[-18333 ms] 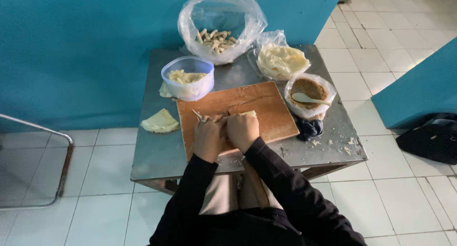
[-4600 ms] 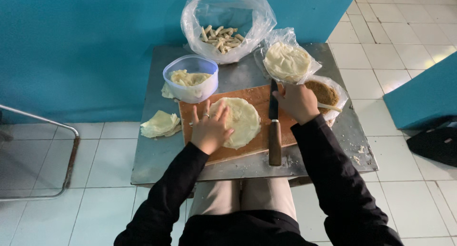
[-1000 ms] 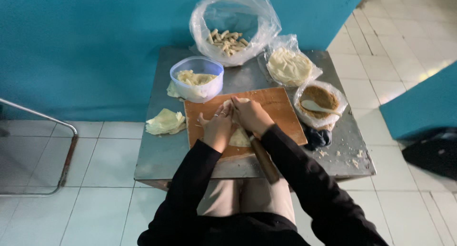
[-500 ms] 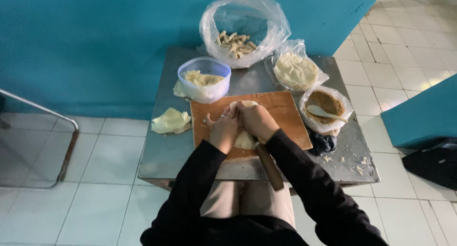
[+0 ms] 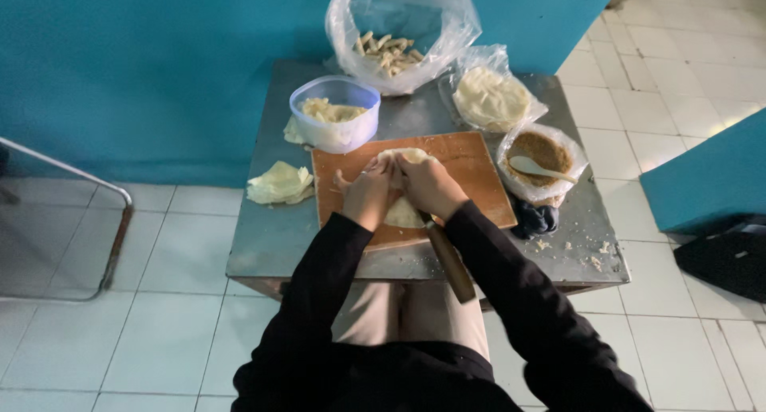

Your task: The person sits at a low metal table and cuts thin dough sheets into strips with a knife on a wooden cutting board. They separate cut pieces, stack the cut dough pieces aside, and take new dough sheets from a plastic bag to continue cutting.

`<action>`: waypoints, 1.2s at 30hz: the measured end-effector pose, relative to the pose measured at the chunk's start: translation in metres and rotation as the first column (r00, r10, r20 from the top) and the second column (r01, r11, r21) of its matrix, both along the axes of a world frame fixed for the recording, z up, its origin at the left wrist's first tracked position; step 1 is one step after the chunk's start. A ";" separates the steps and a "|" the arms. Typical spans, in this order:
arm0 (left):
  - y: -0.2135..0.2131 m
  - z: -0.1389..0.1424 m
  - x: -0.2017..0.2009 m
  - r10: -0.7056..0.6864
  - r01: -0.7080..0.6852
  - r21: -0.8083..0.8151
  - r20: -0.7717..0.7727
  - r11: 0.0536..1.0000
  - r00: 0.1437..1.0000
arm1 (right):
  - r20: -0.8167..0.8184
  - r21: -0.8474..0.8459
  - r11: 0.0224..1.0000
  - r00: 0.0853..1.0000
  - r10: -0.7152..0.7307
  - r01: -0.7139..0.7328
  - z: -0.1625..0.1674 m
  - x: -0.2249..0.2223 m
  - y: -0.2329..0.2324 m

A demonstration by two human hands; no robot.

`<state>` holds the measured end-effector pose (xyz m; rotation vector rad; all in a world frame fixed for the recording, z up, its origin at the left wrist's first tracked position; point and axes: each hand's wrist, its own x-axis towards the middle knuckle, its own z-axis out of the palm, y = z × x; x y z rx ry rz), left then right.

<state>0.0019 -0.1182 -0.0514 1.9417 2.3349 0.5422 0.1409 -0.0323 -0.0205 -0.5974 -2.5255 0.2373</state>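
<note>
With my left hand [image 5: 365, 195] and right hand [image 5: 428, 186] both pinching the pale wrapper [image 5: 401, 212] on the board [image 5: 479, 181], I judge that pressing too hard could tear it.

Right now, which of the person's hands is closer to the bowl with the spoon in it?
Right. The right hand is on the dough, on the side facing the bowl; the left hand lies beyond it, farther away.

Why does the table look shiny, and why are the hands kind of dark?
In the head view, light glances off the metal table, giving a dull sheen; both hands, left hand and right hand, look dim and soft over the dough; the white floor tiles look brightest.
</note>
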 end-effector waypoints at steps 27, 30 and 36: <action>0.008 -0.023 -0.004 -0.009 0.018 0.063 -0.146 0.998 0.989 | 0.227 -0.146 0.983 0.971 -0.080 0.115 0.005 0.029 -0.033; 0.002 -0.012 -0.003 -0.052 0.053 -0.091 0.017 0.994 0.999 | 0.310 -0.102 0.986 0.946 -0.095 0.133 0.006 0.028 -0.035; -0.004 0.005 0.001 -0.039 0.041 -0.037 0.046 0.998 0.998 | 0.262 -0.170 0.970 0.957 -0.127 0.175 0.002 0.044 -0.044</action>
